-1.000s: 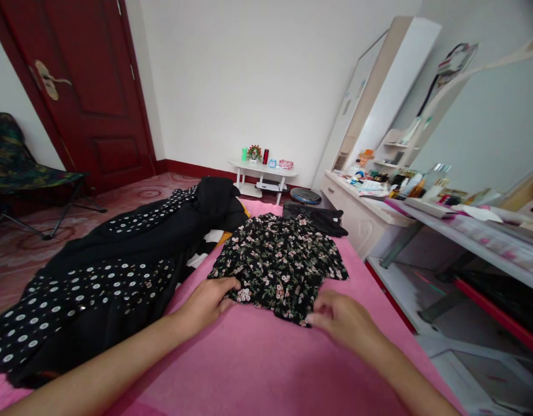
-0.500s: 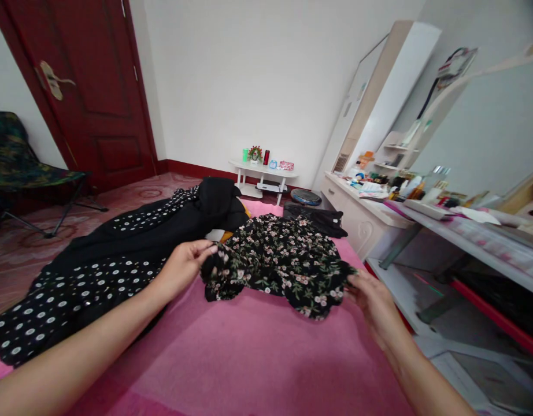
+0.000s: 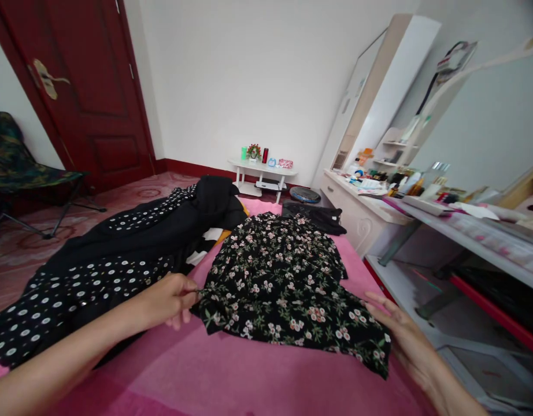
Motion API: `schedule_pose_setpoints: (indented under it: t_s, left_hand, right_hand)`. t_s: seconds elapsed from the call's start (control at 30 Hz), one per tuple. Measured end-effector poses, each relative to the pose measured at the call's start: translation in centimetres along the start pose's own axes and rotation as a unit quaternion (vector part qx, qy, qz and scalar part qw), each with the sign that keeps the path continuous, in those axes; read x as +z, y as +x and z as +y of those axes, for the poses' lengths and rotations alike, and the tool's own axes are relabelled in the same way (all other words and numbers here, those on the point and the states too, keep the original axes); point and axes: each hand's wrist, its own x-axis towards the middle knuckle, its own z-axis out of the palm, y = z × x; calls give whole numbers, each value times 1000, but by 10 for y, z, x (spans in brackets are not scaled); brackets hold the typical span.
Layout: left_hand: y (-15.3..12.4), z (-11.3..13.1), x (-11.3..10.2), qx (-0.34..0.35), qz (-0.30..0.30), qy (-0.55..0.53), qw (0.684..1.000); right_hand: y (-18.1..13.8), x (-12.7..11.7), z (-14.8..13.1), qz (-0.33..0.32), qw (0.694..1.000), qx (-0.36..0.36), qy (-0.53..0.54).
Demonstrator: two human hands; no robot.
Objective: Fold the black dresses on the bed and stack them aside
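A black garment (image 3: 275, 277) with a pattern of pink flowers and green leaves lies spread on the pink bed cover (image 3: 232, 370). Its near edge is wide and mostly flat; whether it is a blouse or a dress I cannot tell. My left hand (image 3: 175, 297) pinches the near left corner of the cloth between thumb and fingers. At the near right side, my right hand (image 3: 403, 335) rests against the garment's edge, fingers stretched out and apart. To the left lies a heap of black polka-dot clothing (image 3: 114, 277).
Dark folded clothing (image 3: 316, 218) lies at the bed's far right. Beyond stands a low white table (image 3: 266, 166) with small items. A dressing table (image 3: 353, 202) and a cluttered shelf desk (image 3: 466, 225) line the right. A camouflage chair (image 3: 28, 173) is at left.
The garment has been pulled toward me and spread out; its near edge is lower and wider. Both hands have moved nearer and farther apart, and my right fingers have opened.
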Motion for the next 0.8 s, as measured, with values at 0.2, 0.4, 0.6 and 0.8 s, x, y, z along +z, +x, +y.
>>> schedule_pose_setpoints:
  t_s: [0.2, 0.4, 0.6, 0.8]
  left_hand:
    - [-15, -4, 0, 74, 63, 186, 978]
    - [-27, 2, 18, 247, 116, 301, 914]
    - [-27, 13, 34, 341, -4, 298, 891]
    - [-33, 23, 13, 238, 94, 48, 965]
  right_hand:
    - [-13, -17, 7, -65, 982, -59, -168]
    - [-30, -4, 30, -120, 891, -189, -396]
    - [-31, -1, 28, -129, 875, -177, -431]
    - [-39, -28, -16, -37, 891, -185, -413]
